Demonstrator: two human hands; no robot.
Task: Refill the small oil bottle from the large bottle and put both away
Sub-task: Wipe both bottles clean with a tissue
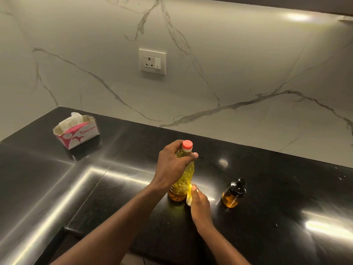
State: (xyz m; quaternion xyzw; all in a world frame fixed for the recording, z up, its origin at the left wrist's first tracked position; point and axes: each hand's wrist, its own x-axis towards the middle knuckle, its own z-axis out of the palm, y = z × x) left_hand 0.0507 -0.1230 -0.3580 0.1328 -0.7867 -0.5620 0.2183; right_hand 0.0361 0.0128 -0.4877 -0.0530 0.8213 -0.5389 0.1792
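Tissue [189, 197] in right hand [199, 205] half hidden, pressed to large bottle [182, 180] base; left hand [172, 165] grips neck, cap on; small bottle [233, 194] part full, capped, just right on counter [286, 188]

A glossy black desk [267, 188] carries three things. A tissue box [76, 131] sits far left, well apart from the large oil bottle [182, 180] standing upright at centre. The small oil bottle [233, 194] stands near its right.
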